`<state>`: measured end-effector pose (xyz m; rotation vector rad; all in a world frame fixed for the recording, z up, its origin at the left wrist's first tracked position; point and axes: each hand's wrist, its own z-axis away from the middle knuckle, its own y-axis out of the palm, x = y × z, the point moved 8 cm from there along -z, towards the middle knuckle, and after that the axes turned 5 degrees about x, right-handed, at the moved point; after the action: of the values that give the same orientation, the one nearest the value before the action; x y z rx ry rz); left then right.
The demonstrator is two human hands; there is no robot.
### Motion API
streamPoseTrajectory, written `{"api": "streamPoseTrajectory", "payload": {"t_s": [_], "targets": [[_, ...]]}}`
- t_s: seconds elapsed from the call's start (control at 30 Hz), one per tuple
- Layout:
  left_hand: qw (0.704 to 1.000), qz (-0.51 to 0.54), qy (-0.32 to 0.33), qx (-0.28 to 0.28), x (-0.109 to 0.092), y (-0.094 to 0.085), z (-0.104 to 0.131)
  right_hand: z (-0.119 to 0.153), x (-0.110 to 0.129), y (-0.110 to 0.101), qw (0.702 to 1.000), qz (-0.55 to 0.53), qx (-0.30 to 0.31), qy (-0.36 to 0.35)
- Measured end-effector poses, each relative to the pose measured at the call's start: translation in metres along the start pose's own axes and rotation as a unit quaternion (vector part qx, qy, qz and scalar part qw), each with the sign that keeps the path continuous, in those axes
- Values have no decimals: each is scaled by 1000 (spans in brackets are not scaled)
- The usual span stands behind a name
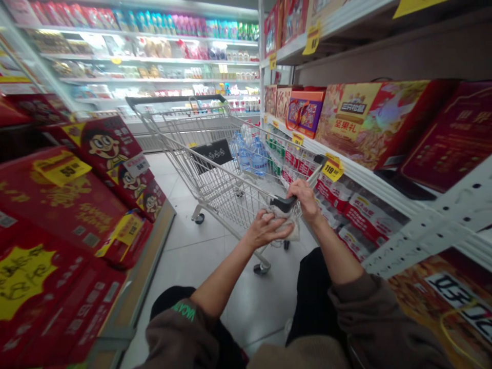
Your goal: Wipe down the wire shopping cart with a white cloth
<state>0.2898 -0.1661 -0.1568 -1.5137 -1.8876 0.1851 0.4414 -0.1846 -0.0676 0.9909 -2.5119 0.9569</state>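
A metal shopping cart (246,202) stands in the aisle in front of me, its near end low between my arms. My left hand (267,229) presses a pale grey cloth (294,233) against that end, just under a black plastic corner piece (283,204). Its fingers lie bent over the cloth. With fingers curled, my right hand (305,199) grips the cart's near rim beside the black piece; its fingertips are partly hidden. The cart's handle (177,99) is at the far end, and a black sign (212,155) hangs on its side.
Red gift boxes (73,205) are stacked along the left. A white shelf (384,192) with boxed goods and bottle packs runs close on the right. Large water bottles (251,154) appear beyond the cart's wires. A lit refrigerated display (154,61) spans the back. Pale floor tiles (184,271) lie below.
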Motion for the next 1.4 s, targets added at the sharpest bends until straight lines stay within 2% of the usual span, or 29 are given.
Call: {"api": "streamPoseTrajectory", "payload": {"t_s": [0.07,0.2,0.27,0.33,0.4,0.47,0.57,0.67,0.83,0.93,1.03,1.13,1.2,1.3,1.4], "targets": [[1000,-7,-24,-17,12,-5,12,-1,0,2,1000,-3,17,5],[992,-10,-124,-24,55,-25,49,-3,0,3,1000,-9,24,-2],[986,-10,-163,-25,71,-38,54,-3,-3,2,1000,-11,23,-4],[987,5,-156,-40,76,-50,41,-2,-5,2,1000,-14,25,-3],[991,26,-124,-45,74,-57,13,-2,-8,0,1000,-17,24,-1],[991,48,-128,-8,78,-55,-19,-2,-11,-3,1000,-17,22,0],[978,93,-165,88,87,-43,-53,-2,-17,-8,999,-11,29,16],[968,106,-174,148,88,-33,-67,-1,-25,-16,999,-1,26,32],[968,65,-181,159,74,-26,-81,4,-32,-31,999,-4,-14,32],[966,52,-202,151,61,-19,-90,9,-42,-41,997,-2,-57,46],[971,52,-212,100,46,-11,-94,13,-53,-53,993,12,-102,66],[980,50,-189,29,31,-6,-86,16,-56,-64,991,31,-107,73],[986,44,-161,12,27,-2,-74,19,-48,-71,991,53,-97,73],[988,25,-153,12,42,-6,-56,25,-21,-71,987,134,-67,58],[976,-11,-217,-9,77,-28,-45,30,8,-57,972,229,-35,39]]}}
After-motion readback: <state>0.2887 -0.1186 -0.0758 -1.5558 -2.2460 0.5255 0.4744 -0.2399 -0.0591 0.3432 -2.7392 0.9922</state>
